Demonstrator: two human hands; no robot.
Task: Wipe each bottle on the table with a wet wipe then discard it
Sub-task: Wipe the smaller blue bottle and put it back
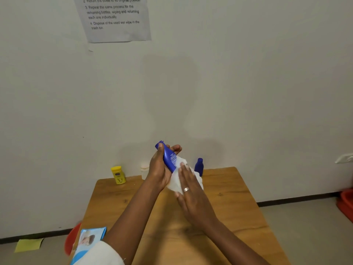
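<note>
Right hand (pixel 188 190) presses white wet wipe (pixel 176 181) against tilted blue plastic tube (pixel 169 159), gripped by left hand (pixel 159 169).

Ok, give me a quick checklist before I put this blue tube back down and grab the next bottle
1. Blue tube secure in the left hand: ok, fingers wrapped around it, held above the table.
2. Wet wipe against the tube: ok, the right hand presses it on the lower part.
3. Whole tube wiped: cannot tell, the far side is hidden.
4. Other bottles upright at the back edge: ok, yellow bottle, dark blue bottle and a pale container all stand.
5. Landing spot for the tube: cannot tell, the hands cover that part of the table.
6. Trash bin for the wipe: cannot tell, only red shapes at the frame edges.
</note>
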